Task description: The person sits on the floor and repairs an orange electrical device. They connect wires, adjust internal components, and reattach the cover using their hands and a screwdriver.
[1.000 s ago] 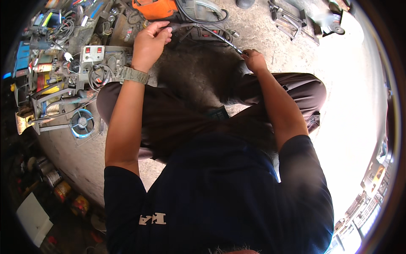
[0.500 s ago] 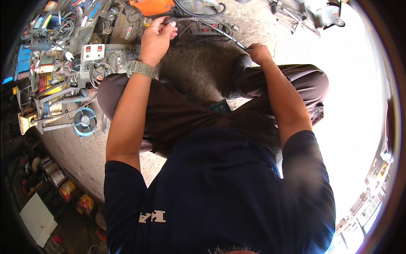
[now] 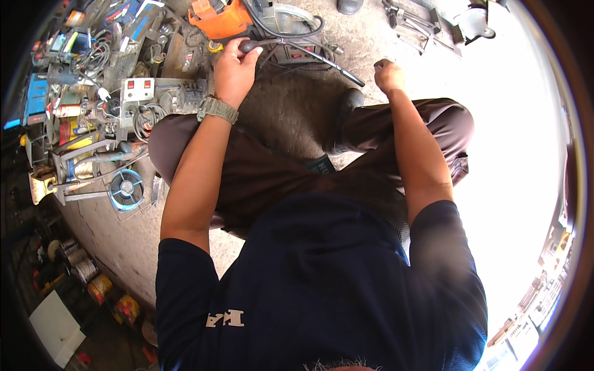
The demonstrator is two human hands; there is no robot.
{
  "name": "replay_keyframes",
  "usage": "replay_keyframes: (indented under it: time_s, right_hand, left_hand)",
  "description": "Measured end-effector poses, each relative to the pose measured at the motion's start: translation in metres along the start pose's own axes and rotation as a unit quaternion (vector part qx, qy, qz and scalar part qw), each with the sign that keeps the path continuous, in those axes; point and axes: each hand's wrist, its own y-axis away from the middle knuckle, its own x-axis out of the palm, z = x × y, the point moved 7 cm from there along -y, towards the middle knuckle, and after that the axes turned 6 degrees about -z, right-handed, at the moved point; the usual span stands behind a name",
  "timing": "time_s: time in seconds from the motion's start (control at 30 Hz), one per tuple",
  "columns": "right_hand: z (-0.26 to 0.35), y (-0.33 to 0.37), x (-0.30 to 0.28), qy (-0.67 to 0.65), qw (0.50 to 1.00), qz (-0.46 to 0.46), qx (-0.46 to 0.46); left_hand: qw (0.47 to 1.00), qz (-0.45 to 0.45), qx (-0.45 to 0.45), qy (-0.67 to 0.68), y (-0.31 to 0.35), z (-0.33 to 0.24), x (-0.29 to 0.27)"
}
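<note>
While left hand [image 3: 234, 77] grips dark knob [image 3: 249, 46] of metal tool [image 3: 322, 60] over floor [image 3: 284, 99], right hand [image 3: 390, 76] curls near far end, contents unclear; likely stiff, weighty, best held at both ends.

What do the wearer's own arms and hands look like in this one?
Both the left hand and right hand are ungloved. Short dark navy sleeves leave the forearms uncovered. A broad grey-green wristband circles the left wrist; none shows on the right.

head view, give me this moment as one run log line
left hand: gripping dark knob | right hand: fingers curled, apart from metal rod | person's left: blue-framed fan, red-switched white box
</note>
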Motion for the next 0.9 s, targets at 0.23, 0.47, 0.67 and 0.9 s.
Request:
replay_keyframes:
  time_s: [0.23,0.47,0.67,0.9]
  right_hand:
    - [0.0,0.007,0.025,-0.019,0.998,0.059,-0.015]
    - [0.016,0.016,0.025,0.004,0.995,0.095,-0.02]
    - [0.02,0.017,0.038,0.022,0.994,0.104,-0.03]
    - [0.02,0.011,0.047,0.061,0.993,0.097,-0.042]
  left_hand:
    - [0.999,-0.033,0.016,-0.01,-0.001,-0.002,0.005]
    - [0.99,-0.05,0.078,-0.107,0.001,-0.016,0.003]
    - [0.984,-0.049,0.056,-0.159,0.002,-0.019,0.005]
    - [0.986,-0.043,0.011,-0.159,0.004,-0.021,0.008]
